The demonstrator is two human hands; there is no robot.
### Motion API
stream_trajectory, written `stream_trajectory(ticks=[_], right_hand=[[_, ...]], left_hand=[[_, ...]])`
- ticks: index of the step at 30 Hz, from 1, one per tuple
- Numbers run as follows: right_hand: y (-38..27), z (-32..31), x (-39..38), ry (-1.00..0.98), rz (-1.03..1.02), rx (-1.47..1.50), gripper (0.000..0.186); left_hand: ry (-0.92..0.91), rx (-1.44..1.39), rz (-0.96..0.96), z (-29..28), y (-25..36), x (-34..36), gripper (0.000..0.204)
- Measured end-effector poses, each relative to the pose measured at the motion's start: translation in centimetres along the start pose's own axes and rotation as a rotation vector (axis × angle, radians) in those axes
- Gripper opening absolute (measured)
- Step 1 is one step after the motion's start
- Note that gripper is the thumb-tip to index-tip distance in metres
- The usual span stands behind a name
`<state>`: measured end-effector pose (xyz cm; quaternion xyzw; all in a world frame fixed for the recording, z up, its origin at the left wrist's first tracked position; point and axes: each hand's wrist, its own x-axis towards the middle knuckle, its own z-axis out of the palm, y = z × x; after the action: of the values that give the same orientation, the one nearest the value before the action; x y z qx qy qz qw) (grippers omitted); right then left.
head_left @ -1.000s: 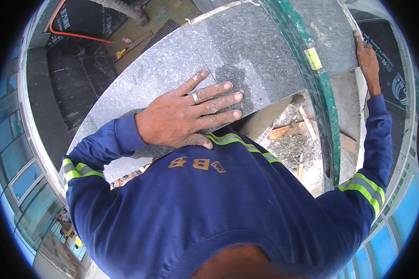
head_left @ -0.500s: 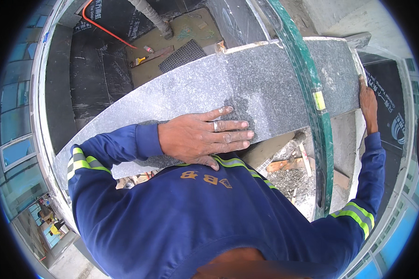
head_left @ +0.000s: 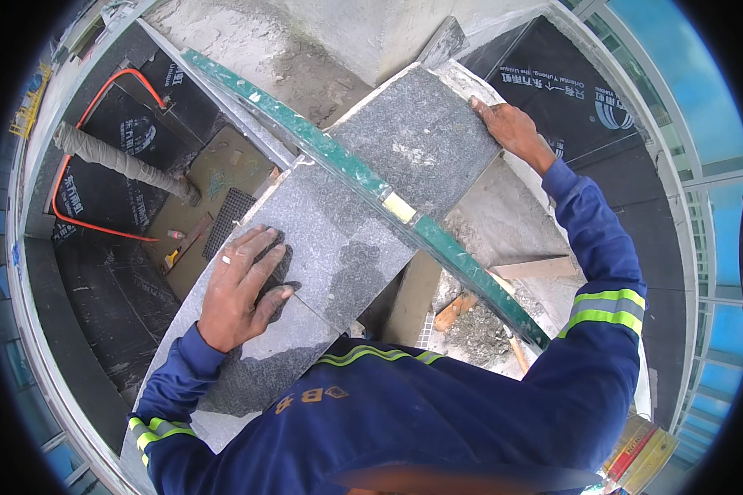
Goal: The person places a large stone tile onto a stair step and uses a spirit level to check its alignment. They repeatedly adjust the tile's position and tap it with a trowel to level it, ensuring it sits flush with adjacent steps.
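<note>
Speckled grey granite slabs (head_left: 338,247) form a curved band across the middle of the view, with a joint between pieces. My left hand (head_left: 243,293) lies palm down on the nearer slab, fingers spread slightly beside a dark wet patch. My right hand (head_left: 516,136) grips the outer edge of the far slab (head_left: 413,107), fingertips at its pale rim. A long green spirit level (head_left: 470,276), with a pale yellow vial, lies diagonally across the slabs between my hands; I touch it with neither hand.
A dark-lined pit at left holds a wrapped pipe (head_left: 115,157), orange hose (head_left: 99,225), yellow brush (head_left: 170,259) and black mat (head_left: 223,221). Below the slabs are rubble (head_left: 491,334) and wood scraps (head_left: 451,307). Dark membrane (head_left: 644,239) and blue glazing (head_left: 718,346) curve along the right.
The view has rotated, so the slabs and level now run diagonally. My left hand has slid left toward the slab's inner edge; my right hand still holds the outer edge.
</note>
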<state>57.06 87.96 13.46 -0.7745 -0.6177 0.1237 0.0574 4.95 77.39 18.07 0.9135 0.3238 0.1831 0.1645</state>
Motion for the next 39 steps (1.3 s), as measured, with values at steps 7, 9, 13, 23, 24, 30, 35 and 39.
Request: stream_trajectory(ticks=[7,9,13,23,24,30,35,39], right_hand=[[0.3,1.0,1.8,0.004,0.019,0.006,0.091],[-0.2,1.0,1.2,0.067,-0.1,0.112,0.087],[0.2,0.1,-0.1,0.041,-0.01,0.137,0.069],[-4.2,-2.3,-1.5,-0.05,-0.116,-0.093,0.045],[-4.3,-2.6,-1.7,-0.051,-0.114,-0.101,0.046],[-2.7,-0.9,-0.8,-0.002,-0.141,-0.056,0.065],[-0.4,0.1,1.5,-0.029,-0.008,-0.12,0.07],[2.2,1.7,3.2,-0.01,-0.407,-0.344,0.053]], left_hand=[[0.005,0.166,-0.094,0.5,-1.2,0.4,0.057],[0.006,0.216,-0.101,0.7,-1.4,0.3,0.059],[-0.051,0.22,-0.111,1.6,-2.1,-0.5,0.065],[0.0,0.177,-0.114,1.9,-2.8,-0.8,0.073],[-0.006,0.172,-0.118,1.8,-2.8,-0.7,0.073],[-0.039,0.182,-0.126,1.6,-2.3,-0.3,0.073],[-0.066,0.16,-0.154,1.4,-2.1,-0.2,0.072],[-0.09,0.156,-0.162,1.3,-2.1,0.0,0.072]])
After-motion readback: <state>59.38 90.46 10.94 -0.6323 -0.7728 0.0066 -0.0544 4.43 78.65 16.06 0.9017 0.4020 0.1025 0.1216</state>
